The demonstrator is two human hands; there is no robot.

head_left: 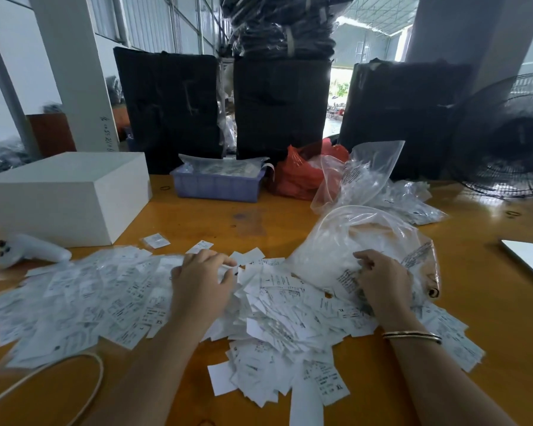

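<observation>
A left hand (202, 281) pinched paper tags (277, 305) heaped on an orange table (490, 287). The right hand (382, 281), fingers curled, gripped a clear plastic bag (330, 241).

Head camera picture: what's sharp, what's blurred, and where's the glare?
Head view: the middle labels are sharp, those at far left smear; doorway daylight leaves the black bags dark; glare sheens the table near the fan; the pillars lean from lens distortion.

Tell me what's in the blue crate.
The blue crate holds clear plastic packets with dark print, piled above its rim. Anything beneath them is hidden by the crate wall.
</observation>
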